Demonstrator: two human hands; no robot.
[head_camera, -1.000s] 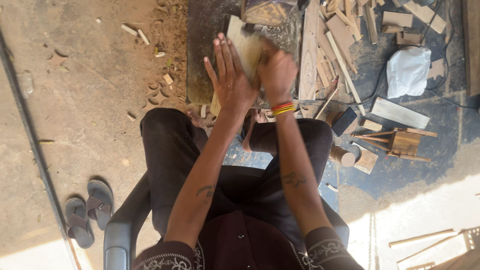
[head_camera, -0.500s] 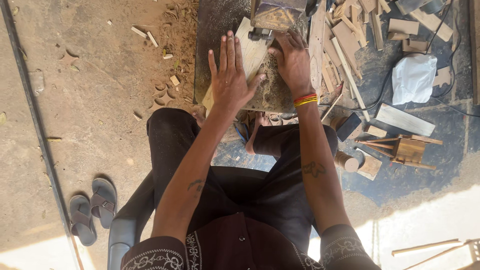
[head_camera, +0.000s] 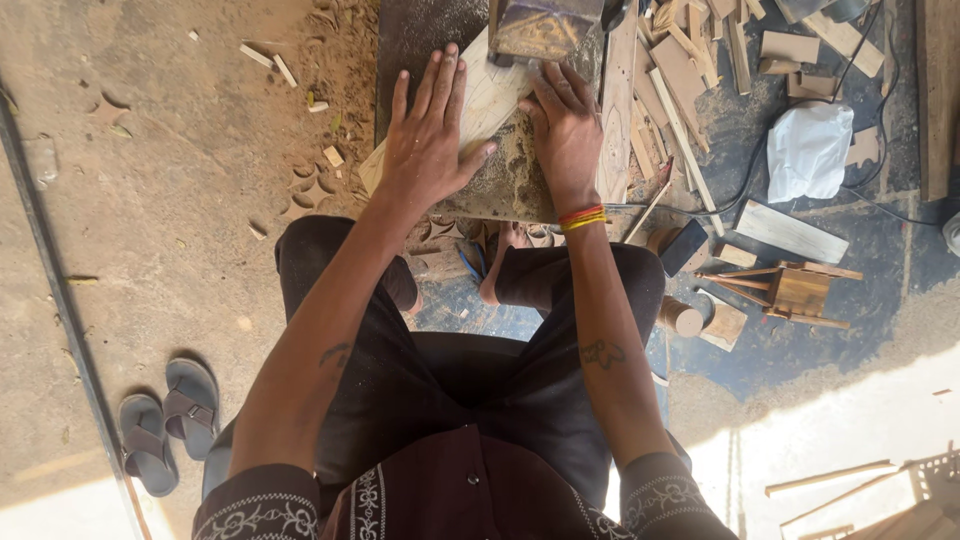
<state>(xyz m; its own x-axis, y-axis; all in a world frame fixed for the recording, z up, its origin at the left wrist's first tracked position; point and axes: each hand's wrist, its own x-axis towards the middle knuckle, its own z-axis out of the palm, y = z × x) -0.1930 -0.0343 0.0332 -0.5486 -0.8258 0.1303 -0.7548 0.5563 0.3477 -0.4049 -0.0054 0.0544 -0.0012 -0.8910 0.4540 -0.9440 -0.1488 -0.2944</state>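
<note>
pressing a thin board (head_camera: 490, 100) flat on the dusty bench (head_camera: 500, 190), left hand (head_camera: 425, 145) spread, right hand (head_camera: 565, 130) beside the machine (head_camera: 545, 28). hands apart, gripping nothing. next calls for steady pressure, fingers clear.

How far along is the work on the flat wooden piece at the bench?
Already done: star-shaped offcuts lie on the ground. In hand: left hand and right hand press the pale wooden board flat on the dusty work surface under the machine head. Left: the board looks largely whole, so cutting seems unfinished.
</note>
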